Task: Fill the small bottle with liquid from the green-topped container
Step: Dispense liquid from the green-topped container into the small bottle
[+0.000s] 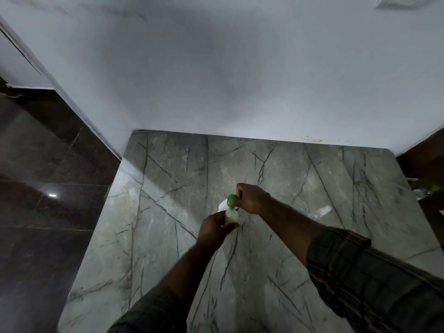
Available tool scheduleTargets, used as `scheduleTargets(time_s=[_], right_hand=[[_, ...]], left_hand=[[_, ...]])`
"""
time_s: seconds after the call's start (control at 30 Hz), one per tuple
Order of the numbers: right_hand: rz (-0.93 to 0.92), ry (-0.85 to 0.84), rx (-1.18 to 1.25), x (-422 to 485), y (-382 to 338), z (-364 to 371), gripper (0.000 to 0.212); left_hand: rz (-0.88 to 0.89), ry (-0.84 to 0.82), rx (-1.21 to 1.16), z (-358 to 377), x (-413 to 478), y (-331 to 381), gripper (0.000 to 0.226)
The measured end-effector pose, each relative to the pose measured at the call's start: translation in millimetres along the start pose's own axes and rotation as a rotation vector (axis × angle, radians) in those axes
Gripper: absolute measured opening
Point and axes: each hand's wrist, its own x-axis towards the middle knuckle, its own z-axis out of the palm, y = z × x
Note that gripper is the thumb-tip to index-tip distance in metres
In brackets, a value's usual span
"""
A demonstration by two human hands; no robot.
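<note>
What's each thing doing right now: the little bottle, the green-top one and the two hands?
small bottle: upright, with yellowish liquid inside; how full is hard to tell.
green-topped container: tipped, held right above the small bottle.
left hand: grips the small bottle from the side.
right hand: holds the green-topped container at its green end.

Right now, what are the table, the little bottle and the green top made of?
The table looks like polished stone, perhaps marble: grey-green with dark veins and a glossy sheen, though a printed laminate is possible. The bottle is probably clear plastic, since pale yellowish content shows through. The green top is likely plastic, one even bright colour, but it is blurred.
</note>
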Motion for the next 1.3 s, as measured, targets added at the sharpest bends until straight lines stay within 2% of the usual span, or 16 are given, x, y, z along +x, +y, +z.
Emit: scheduleTargets(time_s=[1.3], right_hand=[[-0.02,-0.031,-0.018,-2.5,-4.8,-8.0,0.039]], left_hand=[[0.012,-0.014,0.025,2.7,4.3,-1.8,0.043]])
